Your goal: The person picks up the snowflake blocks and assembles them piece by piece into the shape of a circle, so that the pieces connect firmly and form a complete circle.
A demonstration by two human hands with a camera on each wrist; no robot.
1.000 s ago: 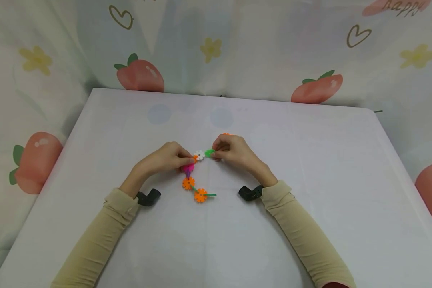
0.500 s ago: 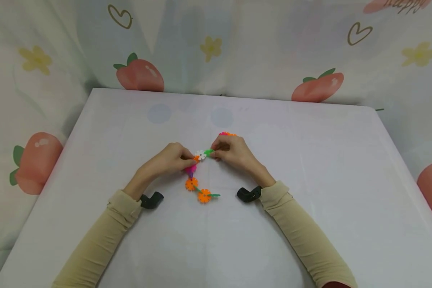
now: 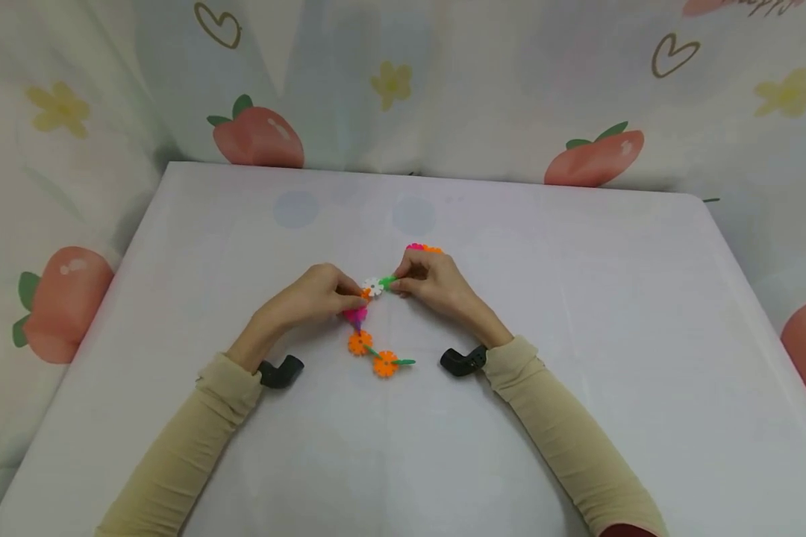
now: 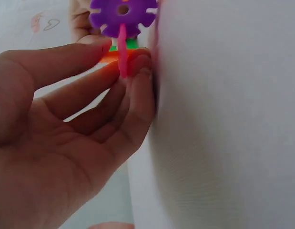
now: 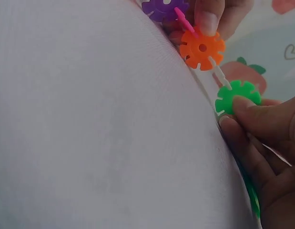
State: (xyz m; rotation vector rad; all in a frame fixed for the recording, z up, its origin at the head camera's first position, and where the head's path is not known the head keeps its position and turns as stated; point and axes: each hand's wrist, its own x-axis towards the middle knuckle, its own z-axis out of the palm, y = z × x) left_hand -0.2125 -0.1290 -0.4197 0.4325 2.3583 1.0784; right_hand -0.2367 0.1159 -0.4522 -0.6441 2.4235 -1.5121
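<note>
White tabletop [image 3: 578, 298]: flanking the white snowflake disc [image 3: 373, 287], left hand [image 3: 319, 291] pinches orange disc [image 5: 199, 56], right hand [image 3: 436, 280] green disc [image 5: 235, 90]; I judge linking underway, next needing pressure.

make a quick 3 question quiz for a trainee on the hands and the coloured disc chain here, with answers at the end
1. True or false: the right hand is pinching a purple disc.

2. Which colour disc links the green disc to the orange disc pinched by the left hand?
A) pink
B) white
C) purple

3. Fill the gap: in the head view, the end piece nearest the person on the chain is seen edge-on and is coloured ____.

Key:
1. False; it pinches the green disc.
2. B, the white disc.
3. Green.
</note>
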